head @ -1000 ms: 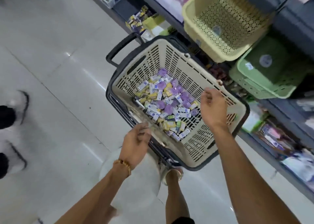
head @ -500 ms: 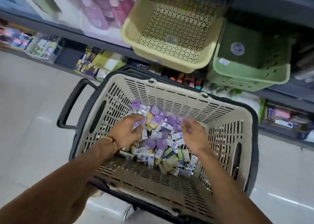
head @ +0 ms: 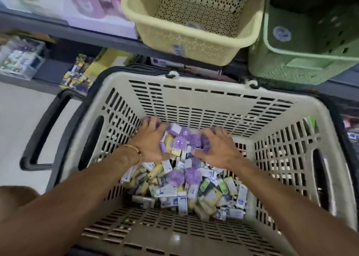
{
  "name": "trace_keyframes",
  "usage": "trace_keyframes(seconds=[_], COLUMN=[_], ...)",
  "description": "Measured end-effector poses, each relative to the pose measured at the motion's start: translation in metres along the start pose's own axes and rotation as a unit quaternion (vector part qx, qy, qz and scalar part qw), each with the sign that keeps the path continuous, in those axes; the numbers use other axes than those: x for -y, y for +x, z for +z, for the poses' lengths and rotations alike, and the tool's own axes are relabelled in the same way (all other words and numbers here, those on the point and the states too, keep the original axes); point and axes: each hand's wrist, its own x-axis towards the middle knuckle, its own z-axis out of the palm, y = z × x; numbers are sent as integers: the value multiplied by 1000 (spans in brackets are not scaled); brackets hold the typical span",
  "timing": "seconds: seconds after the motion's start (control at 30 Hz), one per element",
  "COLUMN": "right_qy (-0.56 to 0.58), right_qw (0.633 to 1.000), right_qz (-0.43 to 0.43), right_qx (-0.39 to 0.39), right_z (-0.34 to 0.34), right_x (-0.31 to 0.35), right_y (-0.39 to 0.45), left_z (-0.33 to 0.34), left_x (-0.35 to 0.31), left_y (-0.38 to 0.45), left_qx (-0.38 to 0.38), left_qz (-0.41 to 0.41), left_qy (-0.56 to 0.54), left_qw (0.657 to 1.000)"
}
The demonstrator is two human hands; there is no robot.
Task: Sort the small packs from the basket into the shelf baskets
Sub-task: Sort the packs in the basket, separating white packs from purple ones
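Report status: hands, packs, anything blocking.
Left hand and right hand both down in the basket, fingers curled into the packs; grip unclear. Yellow bin and green bin ahead. Nothing blocking.

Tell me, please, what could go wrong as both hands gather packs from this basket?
The left hand and right hand scoop purple packs mixed with yellow and white ones, so wrong kinds may ride along. Overfull handfuls could spill on the lift to the yellow shelf basket.
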Motion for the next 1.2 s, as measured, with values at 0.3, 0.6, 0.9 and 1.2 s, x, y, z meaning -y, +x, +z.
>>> trace_keyframes(seconds=[0.3,0.6,0.9,1.2], right_qy=[-109,-30,-50,-178], right_qw=[989,966,984,972], right_qz=[-99,-54,-163,-134], right_qx=[17,251,46,73], right_z=[8,-17,-19,13], right_x=[24,3,48,59], right_y=[14,-51,1,32], left_z=[-13,-32,-32,-8], left_x=[-9,-27,-16,0], left_y=[20,-29,-68,-12], left_qx=[91,169,87,135], left_qz=[38,11,-22,5], left_qy=[61,-110,-160,24], left_qw=[993,979,983,991])
